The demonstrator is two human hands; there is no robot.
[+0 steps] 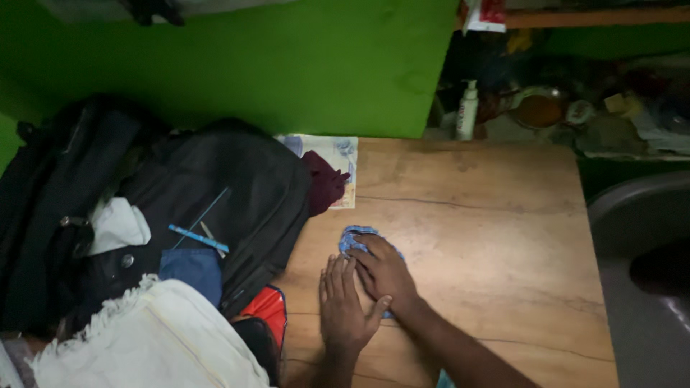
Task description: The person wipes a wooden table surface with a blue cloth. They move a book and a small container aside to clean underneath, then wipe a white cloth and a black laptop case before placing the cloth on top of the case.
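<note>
A small blue patterned cloth (353, 237) lies on the wooden table (489, 237). My right hand (384, 273) lies flat on top of the cloth, fingers together and pointing up-left, covering most of it. My left hand (343, 305) rests flat on the table just left of the right hand, fingers extended, its fingertips touching the cloth's near edge. Neither hand grips anything.
A black backpack (230, 194) and other dark bags fill the table's left side, with a white fringed cloth (151, 338), a maroon cloth (323, 183) and a printed paper (338, 154). A white pump bottle (467, 111) stands behind the table. A grey chair (640, 215) is at right.
</note>
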